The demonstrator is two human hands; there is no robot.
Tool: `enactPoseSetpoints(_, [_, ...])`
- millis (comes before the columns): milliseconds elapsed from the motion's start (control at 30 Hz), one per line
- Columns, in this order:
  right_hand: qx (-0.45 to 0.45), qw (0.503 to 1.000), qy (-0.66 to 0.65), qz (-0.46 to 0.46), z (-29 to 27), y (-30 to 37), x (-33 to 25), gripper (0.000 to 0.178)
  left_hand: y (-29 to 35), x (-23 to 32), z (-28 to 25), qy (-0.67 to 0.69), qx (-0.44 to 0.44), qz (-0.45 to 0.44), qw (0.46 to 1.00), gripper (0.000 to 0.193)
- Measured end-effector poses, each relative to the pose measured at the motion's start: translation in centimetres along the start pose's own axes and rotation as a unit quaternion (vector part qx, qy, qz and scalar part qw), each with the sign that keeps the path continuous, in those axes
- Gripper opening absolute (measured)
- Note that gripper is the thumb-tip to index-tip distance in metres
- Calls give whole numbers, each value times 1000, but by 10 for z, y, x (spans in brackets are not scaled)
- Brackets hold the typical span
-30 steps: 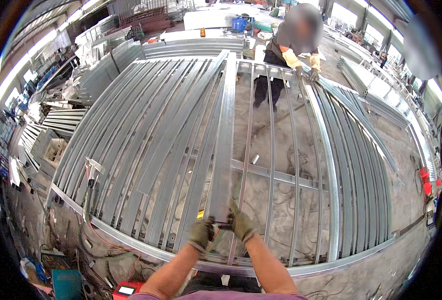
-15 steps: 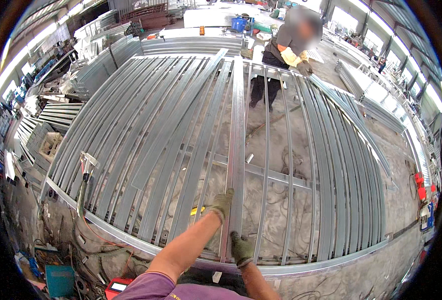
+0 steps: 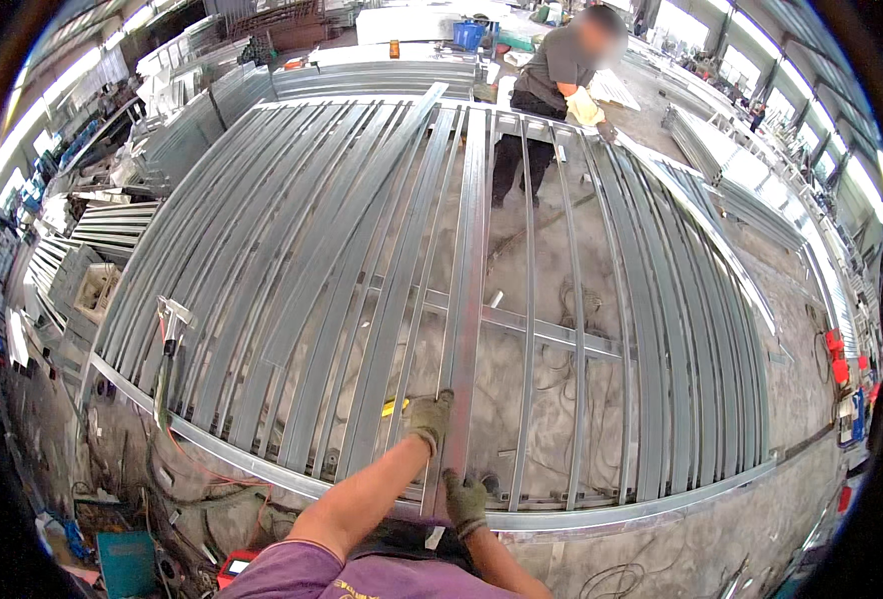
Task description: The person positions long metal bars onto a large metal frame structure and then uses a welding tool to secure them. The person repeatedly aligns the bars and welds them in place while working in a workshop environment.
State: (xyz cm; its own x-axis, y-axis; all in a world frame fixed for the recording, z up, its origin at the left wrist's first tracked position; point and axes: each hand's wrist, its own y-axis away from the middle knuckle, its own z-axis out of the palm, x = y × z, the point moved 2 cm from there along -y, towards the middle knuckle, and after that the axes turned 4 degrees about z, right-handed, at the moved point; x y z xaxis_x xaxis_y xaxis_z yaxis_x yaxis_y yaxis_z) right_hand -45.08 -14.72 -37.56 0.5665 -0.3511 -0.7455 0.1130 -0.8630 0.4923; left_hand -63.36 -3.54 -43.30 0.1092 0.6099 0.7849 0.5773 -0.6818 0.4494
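A long grey metal bar runs away from me across a large frame of parallel metal slats. My left hand, in a grey-green work glove, is closed on the bar's left edge. Nearer to me, my right hand, gloved alike, is closed on the same bar's right side by the near rail. The fingers of both hands are partly hidden. At the far side a co-worker's gloved hand is near the frame's far rail, with a pale yellow cloth or glove beside it.
Several loose slats lie aslant over the left half. A crossbar spans beneath the slats. A metal-headed tool rests on the left slats, near an orange cable. A small yellow object lies below. Stacked profiles stand behind.
The near end of the bar has shifted left, and both my hands have gone with it. The bar's face looks turned slightly. The co-worker stays at the far rail.
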Motion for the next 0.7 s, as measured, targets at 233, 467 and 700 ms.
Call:
enactPoseSetpoints(233, [-27,999,-20,-3,43,-20,3,58,-27,-5,-40,-404,-114,212,882,36])
enactPoseSetpoints(467, [-66,997,20,17,66,-54,44,53,-19,15,-81,-39,-57,53,996,55])
enactPoseSetpoints(700, [-23,999,-25,-32,79,-59,43,40,6,-62,-135,-38,-93,44,994,46])
